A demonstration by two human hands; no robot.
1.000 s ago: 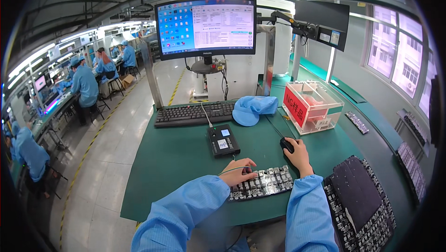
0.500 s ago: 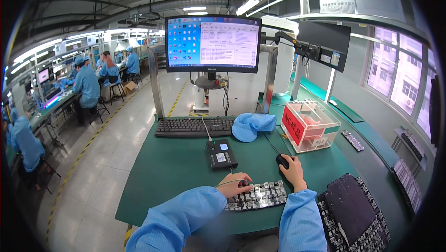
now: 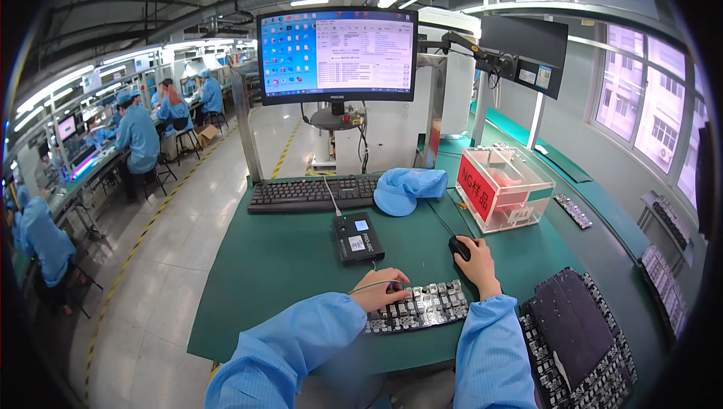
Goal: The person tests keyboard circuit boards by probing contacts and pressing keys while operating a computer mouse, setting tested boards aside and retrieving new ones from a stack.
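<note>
A strip of small metallic circuit modules [image 3: 428,306] lies on the green bench top in front of me. Over its left end, my left hand [image 3: 380,290] has its fingers bent together. A thin grey-green cable [image 3: 369,285] crosses the back of that hand and runs to the fingertips, which appear to pinch its end; the tip is hidden. To the right, my right hand [image 3: 477,267] is wrapped over a black computer mouse [image 3: 458,246]. A black box with a small lit screen [image 3: 357,239] sits just beyond my left hand, with cables at both ends.
Behind the box are a black keyboard [image 3: 312,194], a blue cloth cap [image 3: 409,189] and a lit monitor [image 3: 337,55]. A clear box with a red label [image 3: 503,187] stands back right. A dark pad [image 3: 568,326] covers stacked modules at right. Several people work far left.
The whole view has shifted slightly, with the monitor and bench items sitting higher in the picture. Both hands keep their places on the module strip and the mouse.
</note>
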